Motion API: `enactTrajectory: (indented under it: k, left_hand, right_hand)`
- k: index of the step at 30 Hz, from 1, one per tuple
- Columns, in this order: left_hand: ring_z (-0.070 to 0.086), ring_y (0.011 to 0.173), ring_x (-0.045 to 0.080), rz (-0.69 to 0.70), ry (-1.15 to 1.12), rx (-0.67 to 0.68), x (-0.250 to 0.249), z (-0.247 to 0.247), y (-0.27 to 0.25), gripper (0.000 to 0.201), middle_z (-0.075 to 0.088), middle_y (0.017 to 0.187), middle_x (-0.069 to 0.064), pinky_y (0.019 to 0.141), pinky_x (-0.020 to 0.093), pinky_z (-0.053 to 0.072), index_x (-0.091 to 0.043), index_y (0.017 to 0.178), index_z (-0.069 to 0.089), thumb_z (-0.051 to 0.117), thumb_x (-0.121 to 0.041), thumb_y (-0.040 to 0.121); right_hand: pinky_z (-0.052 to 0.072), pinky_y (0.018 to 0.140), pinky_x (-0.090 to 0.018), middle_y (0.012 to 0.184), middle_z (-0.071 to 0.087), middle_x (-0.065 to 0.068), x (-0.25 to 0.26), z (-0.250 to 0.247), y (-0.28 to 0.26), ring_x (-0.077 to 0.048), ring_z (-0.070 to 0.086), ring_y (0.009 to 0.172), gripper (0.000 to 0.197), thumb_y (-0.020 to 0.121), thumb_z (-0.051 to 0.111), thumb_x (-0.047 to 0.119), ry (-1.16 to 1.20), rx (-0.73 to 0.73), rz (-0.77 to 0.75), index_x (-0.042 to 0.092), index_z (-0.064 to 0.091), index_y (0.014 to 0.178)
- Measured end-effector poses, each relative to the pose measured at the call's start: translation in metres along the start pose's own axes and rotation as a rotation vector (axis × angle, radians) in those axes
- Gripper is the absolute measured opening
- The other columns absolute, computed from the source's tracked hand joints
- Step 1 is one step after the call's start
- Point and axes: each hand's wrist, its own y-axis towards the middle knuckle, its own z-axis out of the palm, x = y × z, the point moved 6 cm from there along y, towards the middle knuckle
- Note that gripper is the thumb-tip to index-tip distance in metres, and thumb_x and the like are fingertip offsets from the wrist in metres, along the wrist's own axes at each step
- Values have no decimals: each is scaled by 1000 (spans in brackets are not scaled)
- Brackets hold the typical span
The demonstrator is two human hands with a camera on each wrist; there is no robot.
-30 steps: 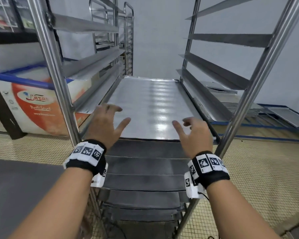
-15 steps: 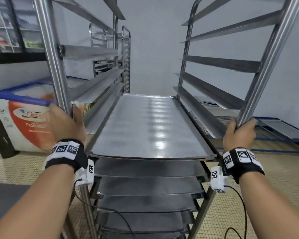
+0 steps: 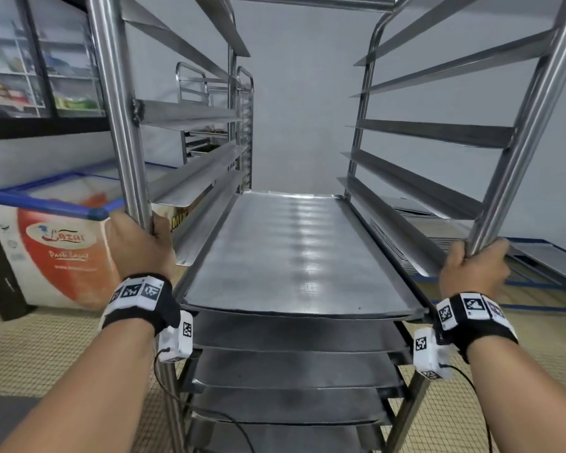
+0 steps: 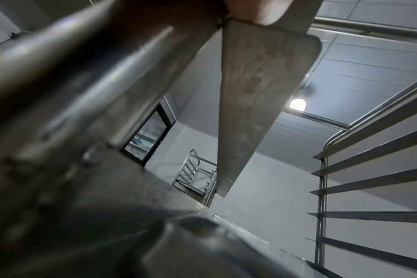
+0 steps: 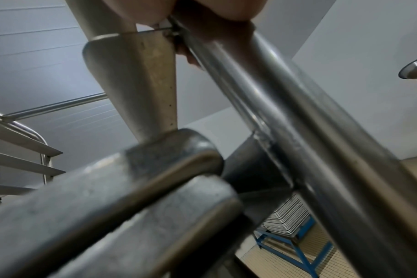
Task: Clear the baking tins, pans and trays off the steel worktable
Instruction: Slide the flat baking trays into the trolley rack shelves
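The top baking tray (image 3: 294,253) lies flat on the side runners of a tall steel rack trolley (image 3: 517,132), pushed fully in, its near lip level with the trolley's two near uprights. Under it more trays (image 3: 291,367) sit one per runner level, stacked downward in a staggered column, each near edge showing below the one above. The runners above the top tray carry nothing.

The left hand (image 3: 141,243) is wrapped around the left near upright (image 3: 118,109), thumb on the inner side of the tube, just beside the tray's left near corner. The right hand (image 3: 474,269) is clamped around the right near upright (image 3: 523,125), fingers curled over the tube, just beside the tray's right near corner. Neither hand touches a tray. In the left wrist view the upright (image 4: 67,90) fills the frame as a blurred tube with a runner end (image 4: 257,90) beside it; in the right wrist view a fingertip (image 5: 141,11) shows at the top edge against the tube (image 5: 274,105).

To the left stands a chest freezer (image 3: 59,250) with a blue-rimmed lid and an orange logo panel, and behind it a glass-door cabinet (image 3: 40,60). A second rack trolley (image 3: 216,119) stands far off by the white wall. To the right, a pile of flat trays (image 3: 415,207) rests on a low blue frame (image 3: 536,282). The floor is pale small tile.
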Motion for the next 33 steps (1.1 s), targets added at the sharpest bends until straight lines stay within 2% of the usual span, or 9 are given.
enactTrajectory:
  k: [3, 8, 14, 17, 21, 27, 33]
  left_hand:
    - [55, 91, 39, -6, -51, 3, 0, 25, 9, 34, 55, 102, 26, 73, 48, 45, 4, 109, 49, 52, -24, 90]
    - [55, 94, 41, 10, -48, 17, 4, 76, 29, 32, 56, 102, 26, 78, 49, 48, 4, 108, 50, 52, -22, 89]
    - [54, 96, 46, 7, -35, 6, 9, 129, 53, 33, 56, 104, 33, 79, 50, 42, 11, 108, 50, 54, -16, 90]
    - [56, 92, 46, 1, -47, -1, 18, 156, 66, 30, 57, 100, 32, 76, 49, 45, 6, 106, 49, 53, -18, 89]
    - [55, 91, 45, 6, -51, -10, 24, 195, 81, 31, 56, 100, 32, 76, 48, 44, 8, 104, 50, 54, -19, 90]
    - [55, 89, 44, 33, -71, 26, 33, 257, 107, 30, 56, 100, 31, 74, 46, 42, 7, 106, 49, 52, -18, 92]
    - [56, 93, 47, 29, -97, 101, 34, 326, 124, 37, 58, 104, 33, 77, 49, 43, 7, 112, 47, 55, -23, 93]
  right_hand:
    - [39, 58, -35, 81, 49, -17, -3, 23, 12, -30, 49, 65, 26, 97, 50, 21, 2, 3, -9, -1, 43, 108]
    - [46, 59, -39, 80, 51, -17, -12, 65, 38, -31, 52, 65, 27, 96, 52, 19, 25, 14, -40, -2, 43, 109]
    - [43, 58, -34, 76, 53, -16, -17, 118, 58, -29, 53, 62, 26, 95, 54, 17, 60, 3, -61, -2, 45, 109]
    - [35, 57, -31, 73, 50, -15, -21, 144, 68, -27, 47, 59, 27, 96, 53, 16, 75, -4, -58, -5, 46, 110]
    - [30, 58, -29, 73, 48, -15, -27, 176, 82, -26, 44, 60, 26, 95, 54, 15, 89, -14, -62, -6, 46, 109]
    - [34, 56, -30, 70, 50, -15, -38, 227, 104, -26, 46, 56, 25, 94, 54, 15, 91, -51, -88, -4, 46, 108]
    - [35, 58, -32, 72, 50, -16, -52, 273, 135, -29, 47, 60, 26, 92, 53, 17, 31, -89, -84, -4, 45, 107]
